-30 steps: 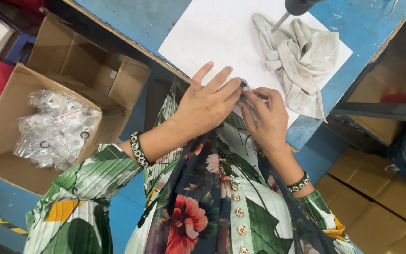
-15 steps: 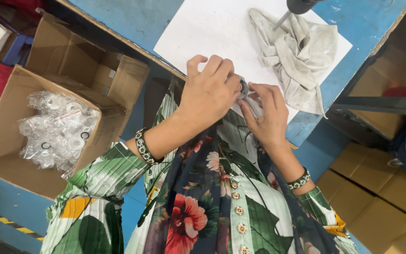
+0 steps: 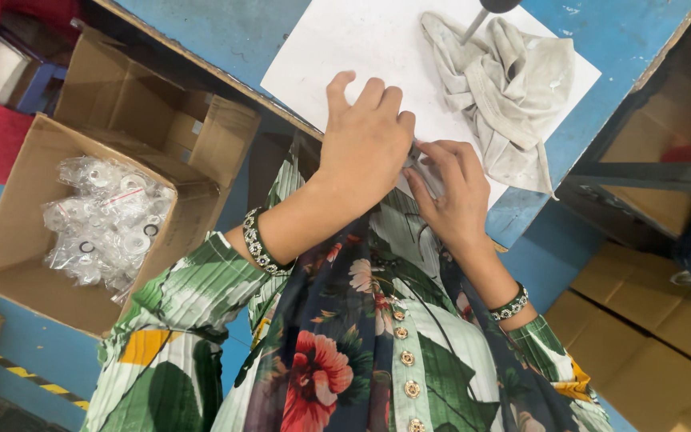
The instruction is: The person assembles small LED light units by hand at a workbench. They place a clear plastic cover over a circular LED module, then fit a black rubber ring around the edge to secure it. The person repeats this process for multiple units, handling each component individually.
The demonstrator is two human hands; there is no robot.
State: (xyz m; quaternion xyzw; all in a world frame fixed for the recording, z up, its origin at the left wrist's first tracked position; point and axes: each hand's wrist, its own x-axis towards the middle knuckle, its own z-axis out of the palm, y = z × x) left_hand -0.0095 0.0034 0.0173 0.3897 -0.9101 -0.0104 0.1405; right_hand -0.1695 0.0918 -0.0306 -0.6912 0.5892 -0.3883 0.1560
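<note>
Since the earlier frames the left hand (image 3: 365,144) has curled from flat, spread fingers into a loose fist and slid a little to the right, so it now covers most of what both hands are working on. The hands meet at the near edge of a white sheet of paper (image 3: 361,48) lying on a blue table (image 3: 241,32). To the right of them on the paper a crumpled grey cloth (image 3: 513,88) is heaped, with a thin metal rod (image 3: 475,26) standing at its far edge. Left of the table an open cardboard box (image 3: 17,240) holds clear plastic bags of small parts (image 3: 105,220), some with dark rings inside; another open box (image 3: 145,112) stands just beyond it. More flat cartons (image 3: 641,352) lie at the lower right. The left hand blocks the view of the small grey piece (image 3: 416,156), of which only a sliver shows between the two hands; it looks like metal, though the view is too poor to be sure. The right hand (image 3: 453,196) pinches it with thumb and fingertips, while the left hand's bent fingers close over it from the left.
</note>
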